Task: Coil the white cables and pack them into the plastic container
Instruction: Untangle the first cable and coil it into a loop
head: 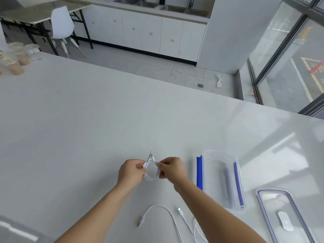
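left hand (131, 171), right hand (171, 168): each grip pinched on coiled white cable (150, 170) above table (87, 128).

Both my bare forearms reach forward and angle in toward each other, so my hands sit close together out in front of me. My left hand (131, 171) is curled with its fingers pinched shut, knuckles up. My right hand (172, 168) faces it just beside, its fingers likewise pinched closed, wrist bent slightly inward.
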Motion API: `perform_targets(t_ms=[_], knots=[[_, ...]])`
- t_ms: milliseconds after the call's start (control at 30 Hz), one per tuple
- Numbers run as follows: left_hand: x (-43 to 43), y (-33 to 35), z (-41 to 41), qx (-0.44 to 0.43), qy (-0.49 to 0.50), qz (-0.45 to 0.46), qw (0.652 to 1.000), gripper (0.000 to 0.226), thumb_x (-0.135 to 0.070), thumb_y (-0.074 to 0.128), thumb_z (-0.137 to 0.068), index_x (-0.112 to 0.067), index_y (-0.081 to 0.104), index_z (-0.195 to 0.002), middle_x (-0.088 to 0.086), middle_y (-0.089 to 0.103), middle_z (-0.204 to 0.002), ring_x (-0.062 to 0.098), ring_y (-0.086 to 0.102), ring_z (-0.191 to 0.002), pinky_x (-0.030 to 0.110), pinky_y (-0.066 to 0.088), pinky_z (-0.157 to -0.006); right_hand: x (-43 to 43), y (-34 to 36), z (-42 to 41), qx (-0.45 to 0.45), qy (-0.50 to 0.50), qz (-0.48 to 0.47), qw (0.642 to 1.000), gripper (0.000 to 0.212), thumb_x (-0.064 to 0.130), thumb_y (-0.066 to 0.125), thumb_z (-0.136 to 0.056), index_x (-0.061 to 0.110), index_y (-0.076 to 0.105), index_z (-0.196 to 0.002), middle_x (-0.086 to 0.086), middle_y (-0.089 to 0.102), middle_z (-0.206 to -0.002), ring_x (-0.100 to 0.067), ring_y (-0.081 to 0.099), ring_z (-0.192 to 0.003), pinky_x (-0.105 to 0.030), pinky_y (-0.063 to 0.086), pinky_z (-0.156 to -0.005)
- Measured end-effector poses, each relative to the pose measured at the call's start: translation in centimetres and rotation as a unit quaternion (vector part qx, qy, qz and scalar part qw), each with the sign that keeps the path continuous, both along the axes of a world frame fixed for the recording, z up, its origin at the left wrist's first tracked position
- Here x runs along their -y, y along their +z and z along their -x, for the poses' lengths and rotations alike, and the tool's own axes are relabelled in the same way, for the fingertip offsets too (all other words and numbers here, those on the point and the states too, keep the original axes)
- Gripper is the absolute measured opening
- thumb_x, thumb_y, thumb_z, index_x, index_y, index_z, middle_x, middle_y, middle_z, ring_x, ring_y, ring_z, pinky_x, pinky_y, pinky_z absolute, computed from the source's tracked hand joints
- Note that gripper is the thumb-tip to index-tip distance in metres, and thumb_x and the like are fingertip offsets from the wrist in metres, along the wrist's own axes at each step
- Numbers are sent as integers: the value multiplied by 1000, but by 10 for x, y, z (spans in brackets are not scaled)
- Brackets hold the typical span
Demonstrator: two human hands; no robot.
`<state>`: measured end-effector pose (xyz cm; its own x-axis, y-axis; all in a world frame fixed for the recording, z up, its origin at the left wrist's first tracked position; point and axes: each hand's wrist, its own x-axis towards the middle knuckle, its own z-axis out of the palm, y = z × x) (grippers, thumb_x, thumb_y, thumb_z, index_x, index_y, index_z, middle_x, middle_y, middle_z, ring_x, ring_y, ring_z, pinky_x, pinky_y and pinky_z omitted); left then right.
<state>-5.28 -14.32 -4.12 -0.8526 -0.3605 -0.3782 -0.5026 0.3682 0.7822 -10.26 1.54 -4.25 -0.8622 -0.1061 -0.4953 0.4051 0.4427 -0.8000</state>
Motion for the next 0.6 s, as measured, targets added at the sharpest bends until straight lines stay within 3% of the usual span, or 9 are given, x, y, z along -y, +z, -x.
perform_targets(t_ms=[67, 167, 400, 600], knots=[[5, -11, 10, 15, -16, 53, 998, 18, -4, 56, -74, -14, 71, -71, 10, 62, -64, 23, 45, -61, 35, 46, -58, 10, -7, 7, 7, -5, -20, 1000, 24, 24, 74, -84, 2, 73, -75, -8, 72, -61, -21, 74, -54, -36, 59, -63], [9, -22, 20, 28, -22, 104, 994, 10, -3, 57, -73, -6, 66, -70, 5, 53, -60, 24, 39, -62, 30, 32, -56, 21, -16, 11, 20, -23, -35, 999, 25, 20, 72, -84, -5, 71, -78, -18, 77, -72, -28, 77, -65, -29, 53, -55], [14, -39, 28, 36, -63, 162, 984, 15, -1, 55, -71, -7, 69, -70, 15, 69, -70, 31, 53, -63, 36, 46, -55, 34, -31, 12, 15, -1, -113, 994, 27, 21, 65, -86, -1, 74, -72, -16, 77, -69, -21, 61, -55, -25, 41, -50], [14, -38, 28, 36, -78, 189, 978, 19, -4, 56, -78, -12, 73, -79, 6, 64, -87, 32, 65, -81, 40, 55, -71, 36, -32, 14, -3, 22, -150, 988, 28, 19, 62, -86, -7, 71, -79, -22, 75, -76, -23, 51, -58, -29, 39, -54]])
